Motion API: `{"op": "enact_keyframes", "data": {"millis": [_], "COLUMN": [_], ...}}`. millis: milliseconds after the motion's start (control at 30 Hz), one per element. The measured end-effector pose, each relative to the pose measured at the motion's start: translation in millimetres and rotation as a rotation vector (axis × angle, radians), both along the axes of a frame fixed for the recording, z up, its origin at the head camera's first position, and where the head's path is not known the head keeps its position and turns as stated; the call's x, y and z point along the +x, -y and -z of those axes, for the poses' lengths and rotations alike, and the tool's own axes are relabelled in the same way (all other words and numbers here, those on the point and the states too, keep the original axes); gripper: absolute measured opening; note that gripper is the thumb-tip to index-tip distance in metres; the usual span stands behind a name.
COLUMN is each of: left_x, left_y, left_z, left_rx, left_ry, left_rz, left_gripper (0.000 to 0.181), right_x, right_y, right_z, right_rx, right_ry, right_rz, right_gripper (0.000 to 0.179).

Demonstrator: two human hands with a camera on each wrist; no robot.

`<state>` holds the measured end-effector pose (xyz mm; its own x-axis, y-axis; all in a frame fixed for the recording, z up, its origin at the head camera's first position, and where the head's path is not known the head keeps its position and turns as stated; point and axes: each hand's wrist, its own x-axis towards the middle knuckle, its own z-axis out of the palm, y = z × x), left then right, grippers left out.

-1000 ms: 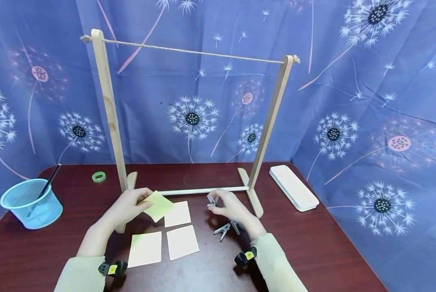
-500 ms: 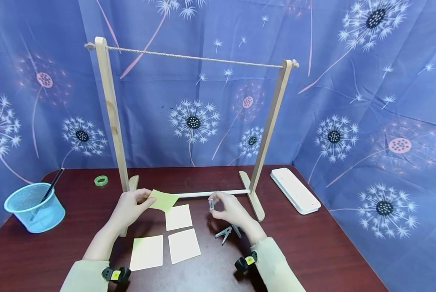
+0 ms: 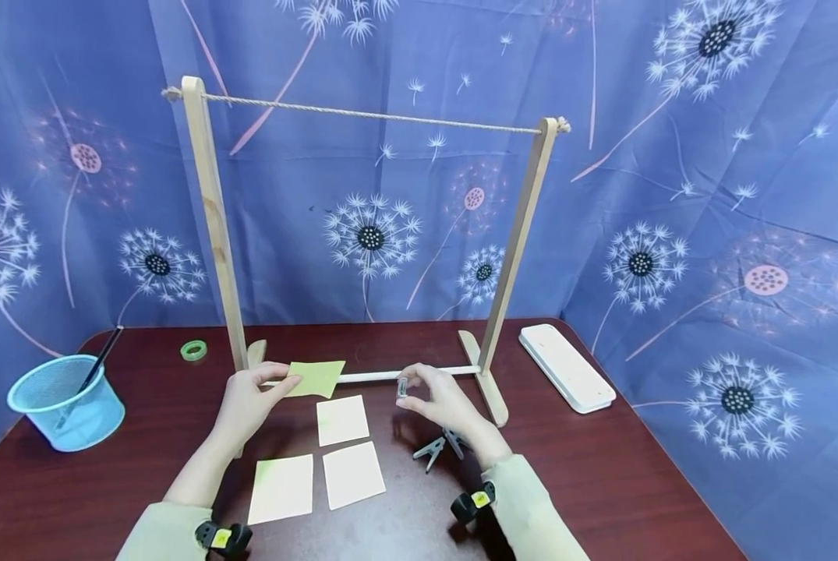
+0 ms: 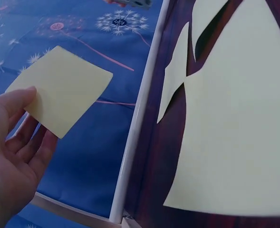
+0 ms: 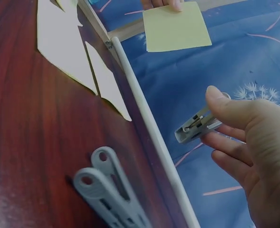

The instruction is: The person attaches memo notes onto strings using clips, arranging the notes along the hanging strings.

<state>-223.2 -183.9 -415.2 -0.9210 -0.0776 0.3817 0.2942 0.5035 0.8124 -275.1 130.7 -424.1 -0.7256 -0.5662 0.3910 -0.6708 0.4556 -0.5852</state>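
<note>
My left hand [image 3: 250,401] pinches a yellow sticky note [image 3: 318,378] at its left edge, holding it above the table near the stand's low white bar. The same note [image 4: 63,90] shows flat and whole in the left wrist view. My right hand [image 3: 436,397] pinches a small grey clothespin [image 5: 197,126] between thumb and fingers. Below the right hand, more grey clothespins [image 3: 430,449] lie on the table. Three pale notes lie between the hands: one at the back [image 3: 343,421], one at front right [image 3: 354,475], one at front left [image 3: 281,489].
A wooden stand [image 3: 215,226] with a rope [image 3: 369,114] strung across its top stands behind the hands. At left are a blue mesh cup [image 3: 68,405] with a black pencil-like stick and a green tape roll [image 3: 193,351]. A white case [image 3: 566,368] lies at right.
My left hand has lifted the yellow note off the back pale note and turned it more level. My right hand keeps hold of the clothespin, which has turned upright. The view has tilted slightly.
</note>
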Motion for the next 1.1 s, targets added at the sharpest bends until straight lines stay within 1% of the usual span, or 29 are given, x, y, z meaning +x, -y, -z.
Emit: {"op": "enact_keyframes", "data": {"millis": [67,133,300,400,533,633,700,767,833,967,1100], "left_x": [0.9,1.5,2.5,3.3,0.8,-2.8,-4.5,-5.4,-5.6,-7.0,-11.0], "left_y": [0.1,0.2,1.4,3.2,6.7,9.3,10.1,10.9,11.5,15.3,21.2], "left_z": [-1.3,-5.0,-21.1,-30.3,-41.0,-50.0,-56.0,-61.9,-67.8,-81.7,-98.8], "left_rx": [0.017,0.036,0.081,0.104,0.105,0.088,0.080,0.050,0.031,-0.003,-0.012], "left_ry": [-0.017,-0.021,0.003,0.005,-0.005,-0.019,-0.029,-0.049,-0.070,-0.113,-0.123], "left_rz": [-0.012,-0.027,-0.071,-0.092,-0.113,-0.119,-0.109,-0.103,-0.086,-0.067,-0.067], "left_gripper": [0.022,0.024,0.033,0.034,0.034,0.033,0.031,0.030,0.028,0.027,0.031], "right_x": [-0.1,-1.0,-3.9,-6.0,-9.1,-11.3,-11.9,-12.6,-12.4,-13.4,-14.6], "right_y": [1,2,6,9,14,18,21,25,30,42,56], "right_z": [-4.2,-9.6,-28.6,-43.1,-64.6,-81.1,-92.0,-102.6,-113.7,-137.2,-165.7], "right_rx": [-0.014,-0.021,-0.019,-0.019,-0.009,-0.007,-0.008,-0.006,-0.011,-0.055,-0.118], "right_ry": [-0.006,-0.021,-0.071,-0.096,-0.136,-0.184,-0.223,-0.248,-0.243,-0.196,-0.171], "right_rz": [-0.008,-0.011,-0.002,-0.009,-0.034,-0.075,-0.105,-0.126,-0.127,-0.099,-0.080], "right_gripper": [0.031,0.031,0.032,0.034,0.037,0.036,0.034,0.034,0.033,0.034,0.035]}}
